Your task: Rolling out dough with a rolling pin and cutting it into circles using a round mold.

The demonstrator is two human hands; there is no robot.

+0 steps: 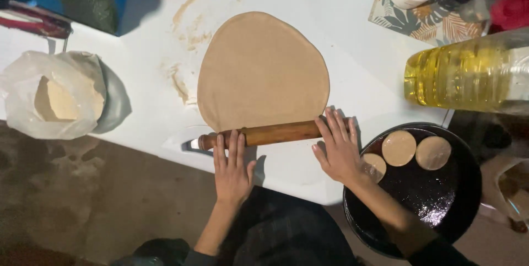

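Left hand (pixel 232 167) and right hand (pixel 337 147), fingers flat and spread, press rolling pin (pixel 264 133) at dough sheet (pixel 262 70) 6 o'clock edge

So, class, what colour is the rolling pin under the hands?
The wooden rolling pin is reddish brown, seen in the head view.

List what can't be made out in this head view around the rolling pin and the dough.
- Rolling pin: right end hidden under the right hand.
- Dough sheet: near edge hidden behind the pin.
- Dark pan: one of three dough discs partly covered by the right wrist.
- Oil bottle: cut off by the right edge.
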